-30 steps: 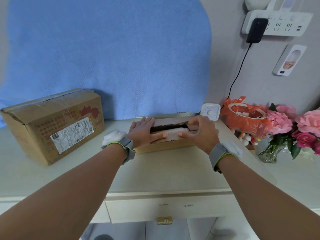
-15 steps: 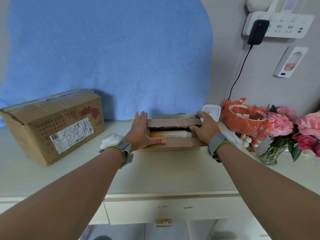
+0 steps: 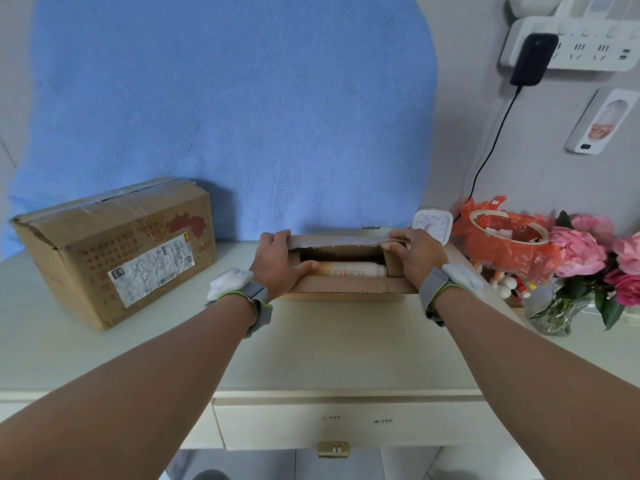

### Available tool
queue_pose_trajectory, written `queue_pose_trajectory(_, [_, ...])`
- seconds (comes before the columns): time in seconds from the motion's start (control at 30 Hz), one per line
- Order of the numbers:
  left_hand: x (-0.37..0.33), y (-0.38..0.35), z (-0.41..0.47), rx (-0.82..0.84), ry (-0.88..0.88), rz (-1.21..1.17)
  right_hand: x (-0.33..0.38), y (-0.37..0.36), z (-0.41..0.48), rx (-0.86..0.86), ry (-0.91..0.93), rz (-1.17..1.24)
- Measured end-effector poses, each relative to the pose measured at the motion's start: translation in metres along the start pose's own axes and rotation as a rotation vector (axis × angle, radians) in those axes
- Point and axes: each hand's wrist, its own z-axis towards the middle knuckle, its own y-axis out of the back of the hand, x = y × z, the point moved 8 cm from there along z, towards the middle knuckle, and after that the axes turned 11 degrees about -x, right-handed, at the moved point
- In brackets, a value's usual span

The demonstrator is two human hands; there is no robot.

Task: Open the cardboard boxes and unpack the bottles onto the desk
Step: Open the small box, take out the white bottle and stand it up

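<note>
A small cardboard box [image 3: 346, 289] sits mid-desk with its top flaps spread apart. Inside it lies a white bottle [image 3: 353, 270] with an orange end, on its side. My left hand [image 3: 277, 263] grips the box's left end, fingers curled over the far flap and thumb reaching in toward the bottle. At the right end my right hand [image 3: 414, 254] holds the far flap and the side flap, fingers curled over their edges. A larger taped cardboard box [image 3: 114, 247] with a shipping label stands closed at the left of the desk.
A white timer [image 3: 434, 226] stands behind the small box. To the right are an orange plastic bag [image 3: 505, 244] and a glass vase of pink flowers [image 3: 585, 271]. A black charger cable [image 3: 491, 143] hangs down the wall. The desk's front edge [image 3: 346, 393] has a drawer below.
Both hands moved apart from the middle of the small box to its ends, spreading the flaps wider. The bottle inside went from mostly covered to plainly showing.
</note>
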Motion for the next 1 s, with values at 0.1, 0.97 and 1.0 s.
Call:
queue_pose_trajectory(0.1, [-0.001, 0.0, 0.003, -0.092, -0.032, 0.085, 0.0, 0.004, -0.003, -0.027, -0.024, 0.033])
queue_pose_trajectory(0.97, [0.011, 0.002, 0.012, -0.213, -0.19, 0.335, -0.014, 0.021, -0.035, -0.1, -0.254, 0.084])
queue_pose_trajectory(1.0, [0.012, 0.001, 0.011, -0.204, -0.193, 0.329, -0.021, 0.021, -0.035, -0.101, -0.302, 0.163])
